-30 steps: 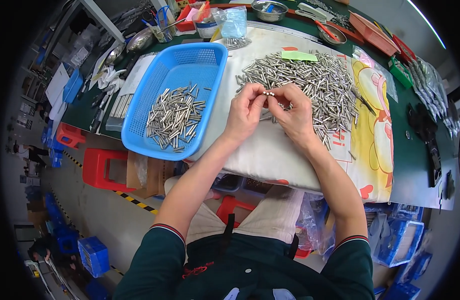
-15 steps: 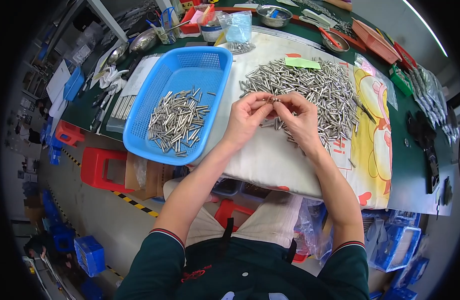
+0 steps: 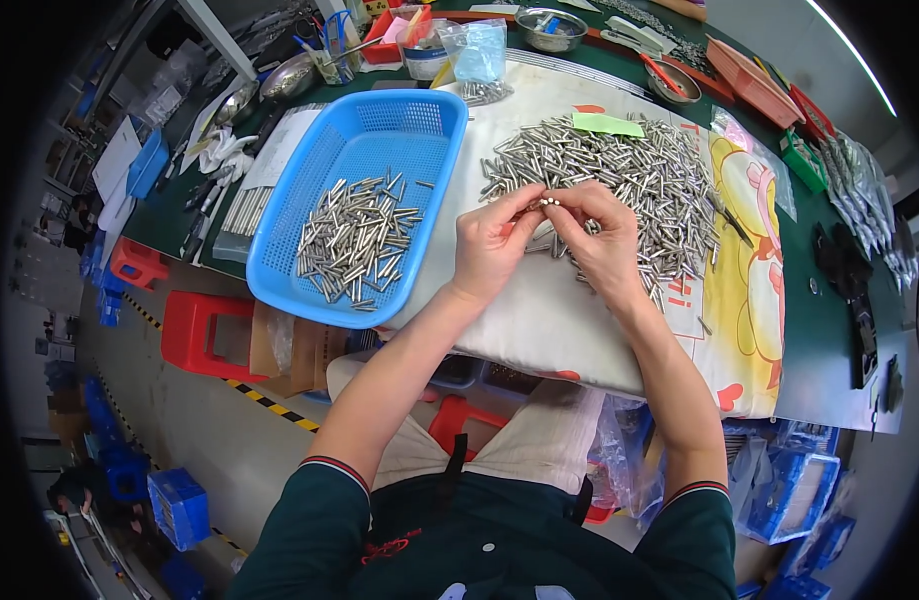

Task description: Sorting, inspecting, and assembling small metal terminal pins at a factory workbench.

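Note:
My left hand (image 3: 492,243) and my right hand (image 3: 602,235) meet at the fingertips over the near left edge of a wide heap of small metal pins (image 3: 640,175). Both are closed in a pinch. Several shiny metal pins (image 3: 550,202) show end-on between the fingers; how they are split between the hands is partly hidden. To the left of my left hand stands a blue plastic basket (image 3: 435,215) with perforated walls, and a smaller pile of the same pins (image 3: 355,240) lies in it.
A green paper slip (image 3: 608,124) rests on the heap. Dark tweezers (image 3: 735,226) lie at its right edge. Behind are a clear bag (image 3: 477,60), metal bowls (image 3: 549,30) and a pink basket (image 3: 748,80). A red stool (image 3: 195,335) stands below left.
My left fingers have shifted slightly, and the pin ends between the fingertips now show more plainly. The basket and the heap look the same.

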The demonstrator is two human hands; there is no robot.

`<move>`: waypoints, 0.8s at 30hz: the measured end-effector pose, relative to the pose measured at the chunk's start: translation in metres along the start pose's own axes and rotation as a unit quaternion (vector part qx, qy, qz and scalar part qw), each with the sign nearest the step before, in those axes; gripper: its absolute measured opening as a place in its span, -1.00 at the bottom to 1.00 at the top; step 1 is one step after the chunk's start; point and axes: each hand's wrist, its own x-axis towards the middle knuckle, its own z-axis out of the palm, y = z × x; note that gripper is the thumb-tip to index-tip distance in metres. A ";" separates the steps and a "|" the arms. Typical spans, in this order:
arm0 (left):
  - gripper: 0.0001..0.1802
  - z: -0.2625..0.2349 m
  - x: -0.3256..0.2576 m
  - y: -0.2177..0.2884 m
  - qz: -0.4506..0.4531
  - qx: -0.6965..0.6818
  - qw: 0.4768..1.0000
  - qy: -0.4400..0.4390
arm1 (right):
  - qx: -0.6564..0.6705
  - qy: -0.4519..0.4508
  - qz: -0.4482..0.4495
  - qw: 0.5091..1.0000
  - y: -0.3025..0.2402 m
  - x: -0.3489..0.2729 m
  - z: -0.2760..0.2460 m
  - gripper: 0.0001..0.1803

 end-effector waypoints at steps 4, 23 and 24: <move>-0.71 -0.003 0.000 0.001 0.037 0.031 0.999 0.005 | -0.021 -0.002 -0.042 0.999 -0.001 0.000 0.001 -0.84; -0.74 -0.006 0.003 0.001 -0.128 -0.112 0.984 -0.060 | -0.011 0.006 0.017 1.000 0.002 0.000 0.003 -0.89; -0.74 -0.005 0.003 0.001 -0.130 -0.115 0.983 -0.064 | 0.055 0.003 0.046 0.997 0.001 -0.001 0.003 -0.91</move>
